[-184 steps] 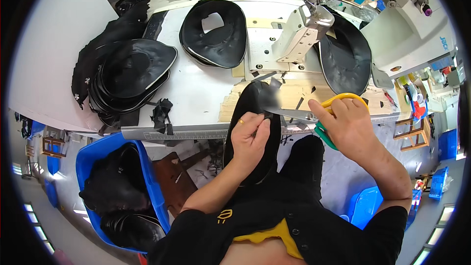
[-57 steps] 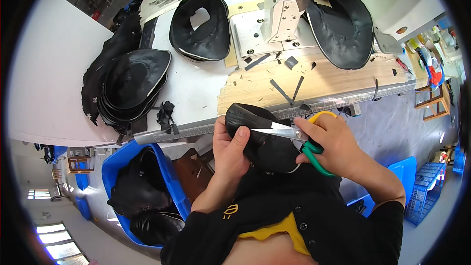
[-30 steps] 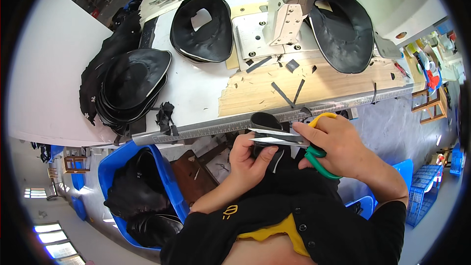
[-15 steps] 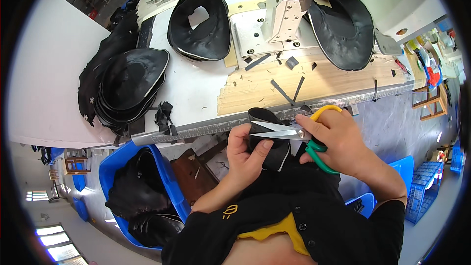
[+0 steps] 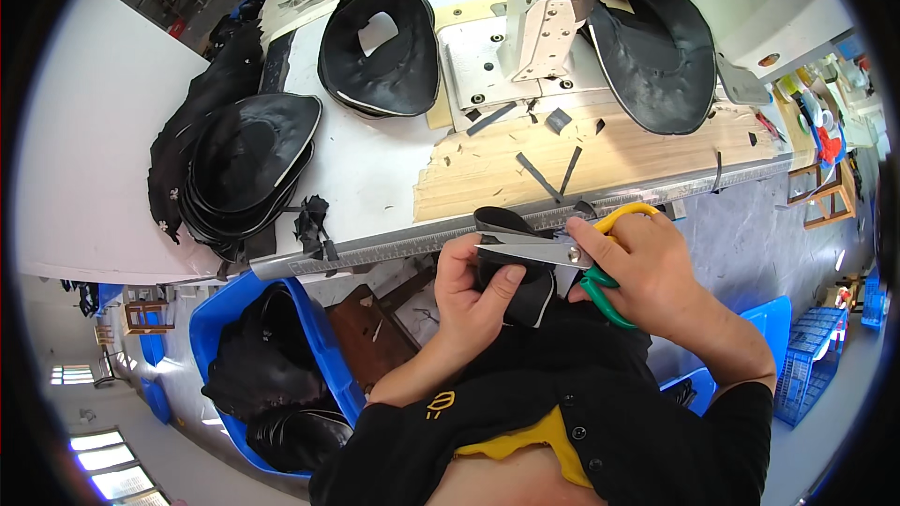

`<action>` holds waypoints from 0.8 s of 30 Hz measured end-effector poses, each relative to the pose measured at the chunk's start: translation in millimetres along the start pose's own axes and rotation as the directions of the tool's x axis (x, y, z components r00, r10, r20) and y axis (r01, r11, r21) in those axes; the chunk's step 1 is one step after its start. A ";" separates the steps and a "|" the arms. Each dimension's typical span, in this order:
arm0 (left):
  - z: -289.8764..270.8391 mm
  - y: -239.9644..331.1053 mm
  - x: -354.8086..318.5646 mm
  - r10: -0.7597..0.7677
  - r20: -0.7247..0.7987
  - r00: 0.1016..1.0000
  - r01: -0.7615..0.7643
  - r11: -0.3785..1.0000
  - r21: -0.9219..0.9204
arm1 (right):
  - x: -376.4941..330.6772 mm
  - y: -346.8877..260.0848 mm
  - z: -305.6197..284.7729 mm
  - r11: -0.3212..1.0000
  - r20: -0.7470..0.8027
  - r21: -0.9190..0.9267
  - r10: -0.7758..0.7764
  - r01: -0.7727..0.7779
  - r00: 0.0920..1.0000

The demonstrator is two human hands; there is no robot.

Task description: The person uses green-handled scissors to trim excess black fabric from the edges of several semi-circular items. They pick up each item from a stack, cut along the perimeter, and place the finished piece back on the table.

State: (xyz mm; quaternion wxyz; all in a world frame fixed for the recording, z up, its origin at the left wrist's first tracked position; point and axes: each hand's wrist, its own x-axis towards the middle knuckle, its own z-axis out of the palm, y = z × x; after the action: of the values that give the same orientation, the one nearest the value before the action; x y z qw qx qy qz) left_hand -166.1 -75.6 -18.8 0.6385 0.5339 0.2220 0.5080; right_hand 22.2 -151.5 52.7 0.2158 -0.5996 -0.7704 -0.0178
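My left hand [image 5: 472,305] pinches a curved black leather piece [image 5: 532,298] with a pale edge, held just off the front of the table. In my right hand [image 5: 650,267] is a pair of scissors [image 5: 534,251] with one yellow and one green handle. Their blades point left across the leather piece, close to my left fingertips, and look nearly closed. Whether leather lies between the blades I cannot tell. The lower part of the piece merges with my dark clothing.
Stacks of black leather pieces [image 5: 253,150] lie on the white table, left, with more stacks [image 5: 380,56] beside the sewing machine [image 5: 544,33]. A metal ruler [image 5: 394,242] runs along the front edge. Below left stands a blue bin [image 5: 319,337] holding black pieces. Black scraps [image 5: 539,175] dot the tabletop.
The scissor blades have come closer together, and the green handle has moved up toward the yellow one. My left hand and the leather piece stay almost in place.
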 end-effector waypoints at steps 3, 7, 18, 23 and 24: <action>1.4 2.2 0.7 -0.012 -0.010 1.000 0.012 1.000 0.014 | 0.5 -0.5 0.5 1.000 -0.007 -0.028 -0.007 0.006 1.000; -2.7 1.0 -0.3 -0.034 0.008 0.999 0.034 0.999 -0.023 | -0.6 4.6 7.1 0.998 -0.039 0.059 -0.020 0.022 0.999; -8.7 4.8 4.3 -0.123 0.043 0.991 0.129 0.979 -0.156 | 2.3 4.7 14.9 0.956 0.026 0.287 0.061 -0.066 0.998; -14.9 4.7 9.0 -0.179 0.081 0.980 0.194 0.954 -0.231 | 3.4 3.7 13.6 0.786 0.265 0.552 0.151 -0.278 0.952; -14.6 6.2 10.2 -0.205 0.092 0.974 0.223 0.935 -0.276 | 2.1 5.3 17.9 0.669 0.350 0.642 0.180 -0.375 0.920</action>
State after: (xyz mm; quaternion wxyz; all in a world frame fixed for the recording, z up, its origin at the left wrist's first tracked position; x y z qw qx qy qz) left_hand -176.8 -60.5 -15.4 0.7666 0.4244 0.1836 0.4456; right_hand 21.1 -143.0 36.0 0.3242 -0.5813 -0.6394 0.3849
